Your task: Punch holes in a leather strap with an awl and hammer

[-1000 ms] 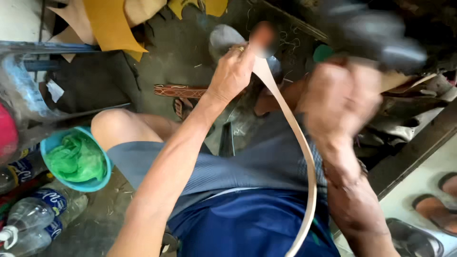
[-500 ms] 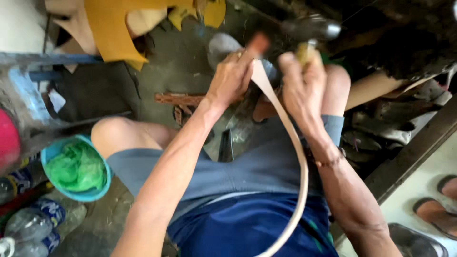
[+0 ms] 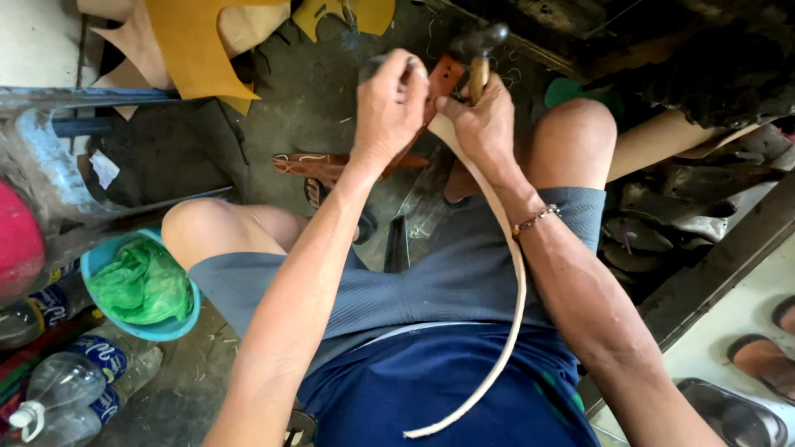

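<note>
Hands meet at far centre above the bare knees: the left hand (image 3: 391, 103) pinches the reddish-brown end of a long, flat tan leather strap (image 3: 513, 306), which curves near across grey ribbed shorts; the right hand (image 3: 480, 124) grips a wooden-handled hammer (image 3: 479, 50) with a dark metal head. At left, a round blue bowl (image 3: 178, 324) holds crumpled green plastic beside clear bottles (image 3: 70, 385).

Yellow leather pieces (image 3: 199, 41) on grey floor (image 3: 306, 99)
</note>
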